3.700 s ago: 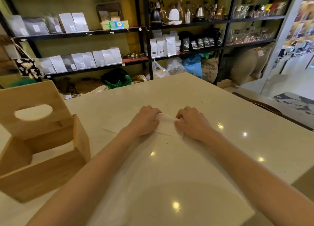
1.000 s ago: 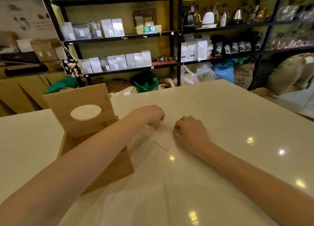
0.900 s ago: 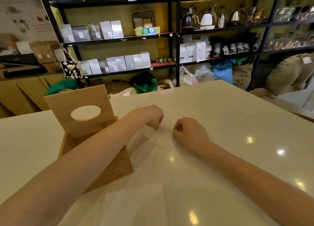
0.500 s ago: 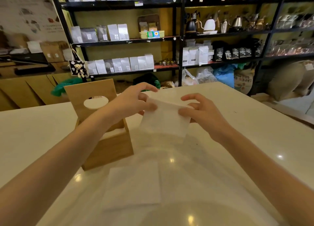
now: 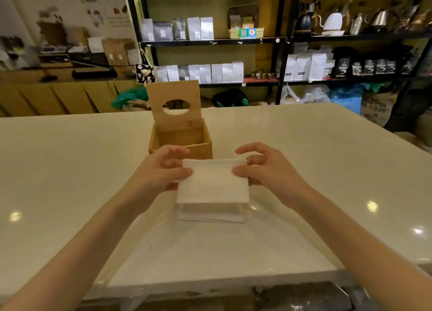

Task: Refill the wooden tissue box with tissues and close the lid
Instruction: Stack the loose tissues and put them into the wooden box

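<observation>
Both hands hold one folded stack of white tissues (image 5: 212, 182) above the surface (image 5: 70, 170). The left hand (image 5: 161, 172) has its grip clamped on the stack's left edge, thumb on the near face and fingers curled behind. The right hand (image 5: 264, 168) pinches the right edge the same way, its index finger arched loosely above the top edge. The stack is a soft, matte rectangle with a folded top edge, held nearly upright. Just below it a pale, blurred rectangle (image 5: 210, 213) shows on the surface; whether it is a reflection or more tissue is unclear.

Directly behind the stack stands the wooden tissue box (image 5: 180, 139), square, light bamboo-coloured, with smooth flat walls. Its interior looks empty as far as it shows. The lid (image 5: 174, 104) stands upright at the back edge, with an oval opening cut through it.

The surface is a glossy cream slab that mirrors ceiling lights as bright spots. Beyond it, black metal shelves (image 5: 210, 40) carry silver and white pouches, dark bags and kettles; sacks and plastic bags lie on the floor below.
</observation>
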### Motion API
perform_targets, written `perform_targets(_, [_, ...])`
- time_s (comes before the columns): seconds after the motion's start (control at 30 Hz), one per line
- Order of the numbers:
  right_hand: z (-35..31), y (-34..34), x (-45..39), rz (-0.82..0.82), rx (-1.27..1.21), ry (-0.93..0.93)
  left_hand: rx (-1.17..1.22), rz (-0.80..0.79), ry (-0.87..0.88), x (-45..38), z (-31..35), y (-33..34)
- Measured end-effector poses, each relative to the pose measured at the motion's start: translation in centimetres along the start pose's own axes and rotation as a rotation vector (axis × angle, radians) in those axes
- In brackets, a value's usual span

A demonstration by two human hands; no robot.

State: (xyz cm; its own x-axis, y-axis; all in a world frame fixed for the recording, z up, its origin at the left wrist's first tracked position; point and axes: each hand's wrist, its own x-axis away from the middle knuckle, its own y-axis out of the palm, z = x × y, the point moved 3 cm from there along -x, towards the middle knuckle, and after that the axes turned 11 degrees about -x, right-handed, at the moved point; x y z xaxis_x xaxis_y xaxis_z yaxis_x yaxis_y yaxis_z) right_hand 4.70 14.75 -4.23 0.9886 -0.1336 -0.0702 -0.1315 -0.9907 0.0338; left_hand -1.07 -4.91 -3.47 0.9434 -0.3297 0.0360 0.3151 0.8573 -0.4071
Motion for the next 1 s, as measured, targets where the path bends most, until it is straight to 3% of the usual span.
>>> perform_targets(0.27, [2.5, 1.4, 0.5, 0.010, 0.217, -0.001, -0.175, 0.077, -0.014, 0.2, -3.2, 0.8])
perform_targets(0.53, [2.9, 1.2, 0.4, -0.010, 0.865, -0.134, -0.640, 0.149, 0.195, 0.1, -3.3, 0.8])
perform_targets(0.7, [2.4, 1.0, 0.2, -0.125, 0.893, -0.156, -0.781, -0.003, 0.279, 0.0, -2.8, 0.4])
perform_targets(0.8, [2.6, 1.3, -0.1, -0.229, 1.082, -0.152, -0.878, -0.104, 0.271, -0.4, -2.8, 0.5])
perform_targets(1.0, [2.3, 1.8, -0.1, -0.293, 1.200, -0.108, -0.994, -0.166, 0.278, -1.4, -2.2, 1.0])
